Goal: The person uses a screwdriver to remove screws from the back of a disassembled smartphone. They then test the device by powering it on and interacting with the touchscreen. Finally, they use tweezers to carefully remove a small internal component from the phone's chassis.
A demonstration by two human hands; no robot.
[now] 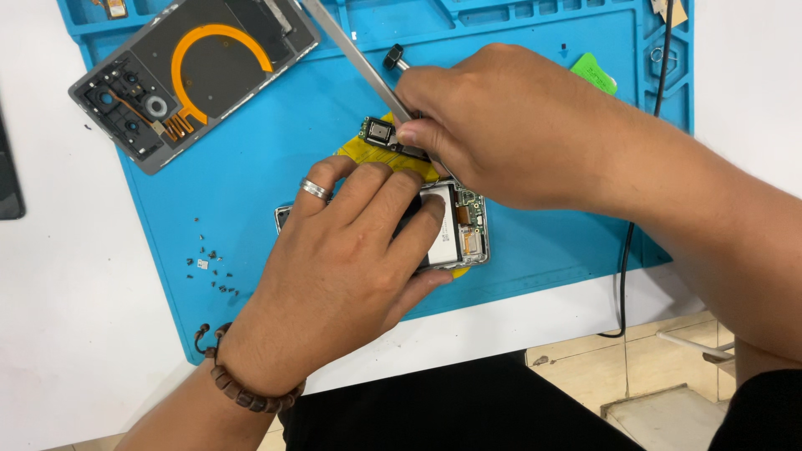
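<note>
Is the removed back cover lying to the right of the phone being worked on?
No, the back cover lies at the upper left of the blue mat, left of the opened phone.

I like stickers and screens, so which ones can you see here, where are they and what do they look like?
Green tag: small bright green piece with faint print, on the blue mat at its upper right, beside the right hand.
Dark slab: black, at the far left edge on the white table; cannot tell if it is a screen.
No packages or signs show.
</note>
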